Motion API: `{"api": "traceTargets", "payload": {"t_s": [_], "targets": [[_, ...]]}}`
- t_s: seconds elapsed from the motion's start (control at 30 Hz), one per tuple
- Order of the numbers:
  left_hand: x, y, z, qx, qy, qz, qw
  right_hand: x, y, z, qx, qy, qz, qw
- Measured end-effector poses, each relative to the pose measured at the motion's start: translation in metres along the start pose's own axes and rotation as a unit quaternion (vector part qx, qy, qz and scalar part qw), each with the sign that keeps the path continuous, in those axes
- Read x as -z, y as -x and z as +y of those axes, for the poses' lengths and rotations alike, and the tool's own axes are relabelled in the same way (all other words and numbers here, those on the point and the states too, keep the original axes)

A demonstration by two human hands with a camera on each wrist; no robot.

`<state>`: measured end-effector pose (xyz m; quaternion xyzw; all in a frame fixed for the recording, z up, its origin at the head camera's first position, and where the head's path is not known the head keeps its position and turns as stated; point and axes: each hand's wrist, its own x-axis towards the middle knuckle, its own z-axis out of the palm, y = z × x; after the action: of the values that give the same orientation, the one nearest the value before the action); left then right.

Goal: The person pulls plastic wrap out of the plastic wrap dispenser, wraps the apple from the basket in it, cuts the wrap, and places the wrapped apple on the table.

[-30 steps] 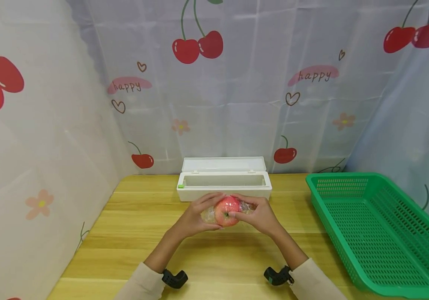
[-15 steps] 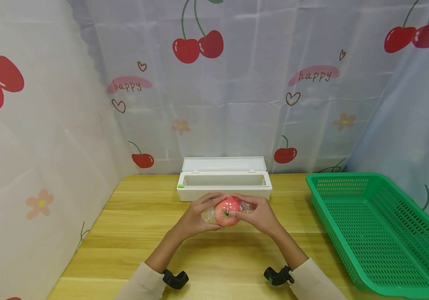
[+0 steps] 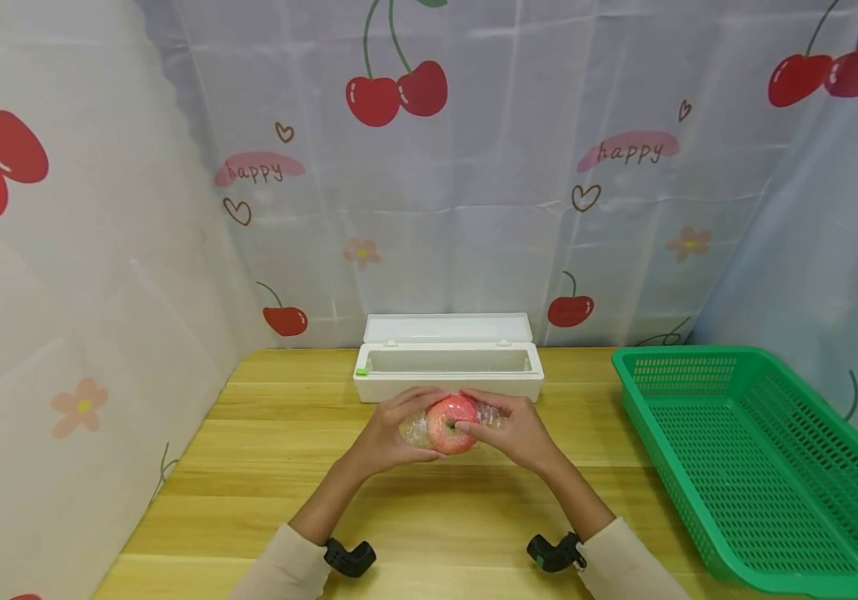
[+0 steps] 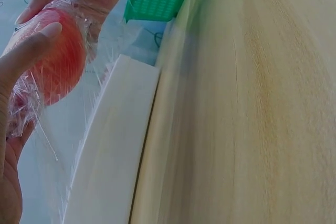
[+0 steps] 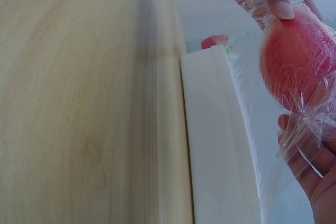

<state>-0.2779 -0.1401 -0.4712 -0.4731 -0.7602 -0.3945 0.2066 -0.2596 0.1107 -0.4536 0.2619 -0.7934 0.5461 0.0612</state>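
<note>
A red apple wrapped in clear plastic film is held up between both hands, stem side toward the head camera. Gathered film bunches at its left side, and more crumpled film sticks out at its right. My left hand grips it from the left, fingers over the top and thumb along the lower edge. From the right, my right hand holds it with the thumb close to the stem and fingers above. Both wrist views show the film stretched over the apple, its skin showing through.
Behind the hands stands a long white box, its lid raised at the back. A green slotted basket sits on the right of the wooden table. Cherry-printed curtains enclose the back and sides.
The apple has shifted very slightly to the left between the hands. Both hands keep nearly the same hold and place.
</note>
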Motion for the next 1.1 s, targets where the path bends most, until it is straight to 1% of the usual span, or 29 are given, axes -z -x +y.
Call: {"api": "traceTargets", "payload": {"t_s": [0.1,0.23,0.37,0.47,0.7,0.87,1.1], "targets": [[0.0,0.0,0.0,0.003,0.001,0.0,1.0,0.0,0.0,0.001,0.024,-0.007,0.006,0.9997],[0.0,0.001,0.0,0.01,0.001,0.002,0.9999,0.001,-0.001,0.009,0.057,-0.028,0.016,0.9979],[0.0,0.002,-0.001,0.02,-0.001,0.001,0.9998,0.001,-0.001,0.014,0.079,-0.038,0.019,0.996],[-0.001,0.004,-0.002,0.03,0.004,0.001,0.9995,0.001,-0.001,0.013,0.085,-0.036,0.018,0.9955],[-0.001,0.006,-0.004,0.048,0.026,0.005,0.9985,0.004,0.006,-0.021,0.075,-0.023,0.014,0.9968],[-0.001,0.006,-0.006,0.054,0.034,0.008,0.9979,0.004,0.006,-0.025,0.088,-0.02,0.014,0.9958],[-0.001,0.006,-0.005,0.071,0.051,0.01,0.9961,0.005,0.007,-0.03,0.089,-0.012,0.013,0.9959]]}}
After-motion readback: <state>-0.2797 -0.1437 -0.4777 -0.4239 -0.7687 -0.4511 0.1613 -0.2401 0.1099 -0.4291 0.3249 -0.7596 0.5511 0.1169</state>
